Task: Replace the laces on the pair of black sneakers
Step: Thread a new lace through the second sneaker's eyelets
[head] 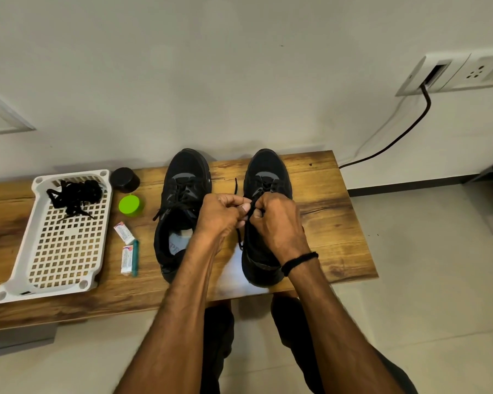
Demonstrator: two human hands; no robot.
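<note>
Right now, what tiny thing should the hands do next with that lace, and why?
Probably pull the lace snug and start the knot. The left hand and right hand both pinch it over the right shoe, which looks laced, with one end sticking up and one hanging down.

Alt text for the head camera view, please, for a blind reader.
A left hand and right hand pinch a black lace over the right sneaker of a black pair on a wooden bench. Beside the left sneaker sit a white tray holding tangled laces, a black jar, a green cap and two small packets.
</note>
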